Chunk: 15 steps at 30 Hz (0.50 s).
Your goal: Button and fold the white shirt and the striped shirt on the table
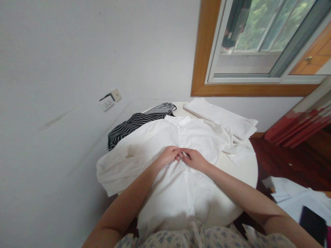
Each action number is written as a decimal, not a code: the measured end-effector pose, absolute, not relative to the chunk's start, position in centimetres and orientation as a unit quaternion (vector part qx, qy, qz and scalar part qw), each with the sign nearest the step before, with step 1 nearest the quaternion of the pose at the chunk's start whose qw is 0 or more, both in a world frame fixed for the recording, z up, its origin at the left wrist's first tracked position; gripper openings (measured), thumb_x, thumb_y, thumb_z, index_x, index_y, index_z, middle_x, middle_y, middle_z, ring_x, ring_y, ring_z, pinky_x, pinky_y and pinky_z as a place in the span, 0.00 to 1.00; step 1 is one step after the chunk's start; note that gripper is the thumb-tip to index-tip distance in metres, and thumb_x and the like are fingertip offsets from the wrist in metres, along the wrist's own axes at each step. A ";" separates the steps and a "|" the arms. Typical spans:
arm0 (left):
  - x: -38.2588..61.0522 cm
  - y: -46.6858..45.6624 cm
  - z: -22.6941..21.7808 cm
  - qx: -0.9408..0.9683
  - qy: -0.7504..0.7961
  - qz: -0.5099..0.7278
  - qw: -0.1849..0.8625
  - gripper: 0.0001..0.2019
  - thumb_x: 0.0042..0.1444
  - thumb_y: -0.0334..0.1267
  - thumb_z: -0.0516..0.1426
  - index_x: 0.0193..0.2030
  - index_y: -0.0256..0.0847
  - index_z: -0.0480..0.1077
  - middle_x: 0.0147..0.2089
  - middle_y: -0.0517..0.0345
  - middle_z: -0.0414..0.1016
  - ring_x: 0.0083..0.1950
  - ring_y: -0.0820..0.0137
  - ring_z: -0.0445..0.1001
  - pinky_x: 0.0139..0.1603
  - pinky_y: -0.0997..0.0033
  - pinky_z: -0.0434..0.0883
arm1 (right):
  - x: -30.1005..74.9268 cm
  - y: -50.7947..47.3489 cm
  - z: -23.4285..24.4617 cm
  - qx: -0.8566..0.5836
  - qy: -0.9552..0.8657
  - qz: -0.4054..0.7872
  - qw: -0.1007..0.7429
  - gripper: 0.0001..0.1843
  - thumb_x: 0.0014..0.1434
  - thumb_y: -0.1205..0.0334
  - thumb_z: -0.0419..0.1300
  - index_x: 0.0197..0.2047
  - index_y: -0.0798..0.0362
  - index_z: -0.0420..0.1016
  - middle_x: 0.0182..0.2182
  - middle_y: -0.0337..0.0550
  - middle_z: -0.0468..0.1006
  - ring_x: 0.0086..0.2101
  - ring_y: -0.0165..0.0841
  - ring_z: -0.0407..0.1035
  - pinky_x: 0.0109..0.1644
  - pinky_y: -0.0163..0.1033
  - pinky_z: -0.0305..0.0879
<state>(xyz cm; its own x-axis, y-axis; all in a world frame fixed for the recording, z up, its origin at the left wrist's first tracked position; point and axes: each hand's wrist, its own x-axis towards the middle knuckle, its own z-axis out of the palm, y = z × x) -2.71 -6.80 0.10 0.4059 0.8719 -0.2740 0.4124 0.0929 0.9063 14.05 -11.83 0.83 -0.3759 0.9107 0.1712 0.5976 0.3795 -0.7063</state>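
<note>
1. White shirt (176, 186), long-sleeved: spread front upward over the table, collar at the far end, hem toward the wearer of the camera. It lies directly beneath both hands and extends past them on every side.
2. Left hand (170, 154): on the front placket at mid-shirt, fingertips closed on a pinch of the fabric.
3. Right hand (193, 159): just beside the left, fingertips meeting it at the placket, likewise closed on the cloth. Whether a button sits between the fingers cannot be made out at this size.
4. Shirt sleeves: one stretched out to the left of the left hand, reaching the table's edge; the other crumpled to the right, beyond the right hand.
5. Round white table (250, 168): bears the shirt; its rim shows at right.
6. Black-and-white striped garment (137, 121): heaped at the far left, against the shirt's shoulder.
7. White folded cloth (219, 117): far right of the table, near the collar.
8. Papers (292, 196): lower right, well apart from the hands.
</note>
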 end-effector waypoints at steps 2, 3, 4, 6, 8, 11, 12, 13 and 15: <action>-2.7 -6.8 0.3 0.624 0.503 0.211 0.560 0.09 0.50 0.32 0.50 0.28 0.34 0.71 0.26 0.58 0.74 0.23 0.78 0.68 0.22 0.80 0.62 | 14.2 -11.7 0.7 -0.476 -0.779 0.285 0.292 0.20 0.63 0.59 0.51 0.56 0.48 0.72 0.37 0.40 0.80 0.27 0.31 0.67 0.36 0.35 0.63; -2.7 -6.8 0.4 0.617 0.502 0.213 0.567 0.09 0.50 0.33 0.50 0.28 0.34 0.71 0.27 0.58 0.74 0.23 0.78 0.68 0.22 0.80 0.62 | 14.2 -11.6 0.6 -0.472 -0.778 0.291 0.296 0.20 0.62 0.59 0.52 0.56 0.48 0.72 0.39 0.41 0.80 0.28 0.31 0.68 0.36 0.35 0.63; -2.7 -6.8 0.5 0.613 0.502 0.216 0.570 0.09 0.50 0.34 0.51 0.29 0.34 0.71 0.28 0.57 0.74 0.23 0.78 0.68 0.22 0.80 0.62 | 14.3 -11.5 0.5 -0.468 -0.778 0.297 0.297 0.20 0.62 0.59 0.52 0.56 0.49 0.72 0.40 0.41 0.80 0.29 0.31 0.69 0.37 0.35 0.63; -2.7 -6.9 0.7 0.609 0.504 0.220 0.571 0.09 0.51 0.36 0.52 0.30 0.34 0.71 0.27 0.57 0.74 0.23 0.78 0.68 0.22 0.80 0.61 | 14.3 -11.4 0.3 -0.467 -0.776 0.305 0.295 0.21 0.62 0.59 0.52 0.56 0.49 0.72 0.40 0.41 0.80 0.30 0.31 0.69 0.38 0.36 0.64; -2.6 -7.1 0.8 0.609 0.511 0.216 0.567 0.09 0.51 0.38 0.53 0.29 0.34 0.70 0.24 0.58 0.73 0.21 0.78 0.67 0.21 0.79 0.61 | 14.3 -11.3 0.2 -0.472 -0.775 0.306 0.289 0.21 0.62 0.59 0.52 0.57 0.49 0.71 0.40 0.41 0.80 0.30 0.32 0.70 0.38 0.36 0.65; -2.5 -7.4 1.0 0.623 0.518 0.207 0.549 0.11 0.53 0.40 0.52 0.27 0.36 0.68 0.17 0.63 0.67 0.16 0.78 0.63 0.18 0.79 0.58 | 14.1 -11.5 0.2 -0.483 -0.774 0.295 0.285 0.22 0.61 0.57 0.53 0.58 0.49 0.70 0.43 0.43 0.80 0.35 0.35 0.72 0.42 0.38 0.66; -2.5 -7.5 1.1 0.630 0.518 0.209 0.541 0.11 0.54 0.41 0.52 0.26 0.36 0.67 0.15 0.64 0.65 0.15 0.78 0.61 0.18 0.79 0.56 | 14.1 -11.6 0.2 -0.486 -0.773 0.291 0.286 0.23 0.61 0.56 0.54 0.58 0.49 0.69 0.45 0.44 0.79 0.38 0.36 0.73 0.44 0.39 0.66; -2.5 -7.6 1.2 0.635 0.517 0.210 0.534 0.12 0.54 0.42 0.52 0.25 0.36 0.66 0.15 0.65 0.63 0.14 0.79 0.60 0.17 0.79 0.55 | 14.1 -11.6 0.2 -0.488 -0.773 0.288 0.287 0.24 0.61 0.54 0.55 0.59 0.49 0.69 0.47 0.44 0.79 0.40 0.37 0.73 0.46 0.40 0.66; -2.6 -7.7 1.4 0.640 0.512 0.214 0.531 0.13 0.54 0.43 0.52 0.24 0.36 0.66 0.15 0.65 0.63 0.14 0.80 0.58 0.17 0.78 0.53 | 14.0 -11.8 0.3 -0.486 -0.773 0.291 0.286 0.25 0.61 0.51 0.56 0.59 0.49 0.68 0.49 0.45 0.78 0.44 0.39 0.72 0.49 0.41 0.66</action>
